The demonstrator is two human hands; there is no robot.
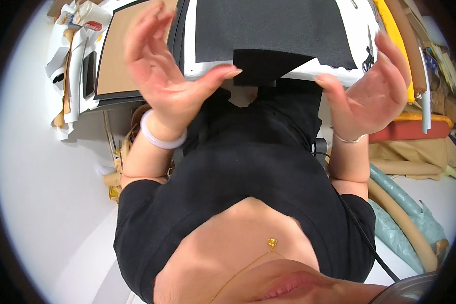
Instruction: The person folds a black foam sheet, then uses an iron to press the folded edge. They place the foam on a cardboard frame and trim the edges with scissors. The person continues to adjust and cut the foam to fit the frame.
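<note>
while holding both bare hands up near the front edge of a white tabletop, grips nothing with either. curls the fingers of the left hand loosely, well open from the thumb, with its tip at the left side of a small flat black piece with a slanted right edge; cannot tell whether touching it or only overlapping in view. opens the right hand likewise, thumb near that slanted edge but apart from it. has the small piece at the tabletop's near edge, overlapping a large charcoal felt-like sheet. at left, has a tan black-bordered rectangular board beside a flat black phone-like slab; at right, black-handled scissors. wears a pale lilac bangle on the left wrist.
</note>
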